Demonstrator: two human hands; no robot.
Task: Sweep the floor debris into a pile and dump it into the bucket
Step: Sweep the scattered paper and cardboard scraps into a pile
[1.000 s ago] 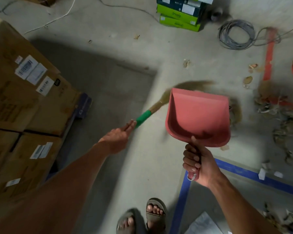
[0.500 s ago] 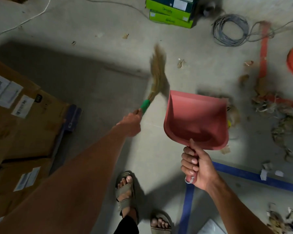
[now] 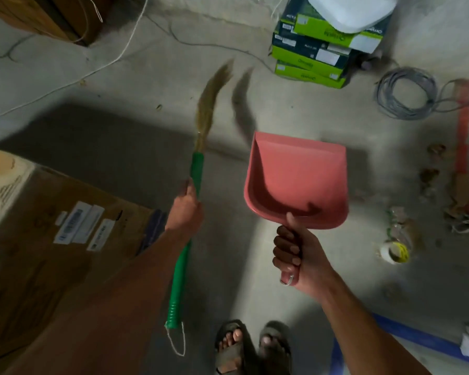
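Swung leftward, the broom [image 3: 198, 169] is gripped by the left hand [image 3: 186, 209], the empty dustpan [image 3: 295, 182] by the right hand [image 3: 298, 255]; debris [image 3: 428, 180] remains unswept at right.

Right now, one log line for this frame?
left hand: grips green-handled grass broom, bristles lifted | right hand: grips pink dustpan, empty, off floor | debris: scattered right | bucket: not in view

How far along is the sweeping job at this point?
Early. Done: nothing clearly; the pink dustpan looks empty. In hand: the left hand grips the green-handled broom, bristles blurred; the right hand holds the dustpan off the floor. Left: scattered debris at right is unpiled, and no bucket is in view.
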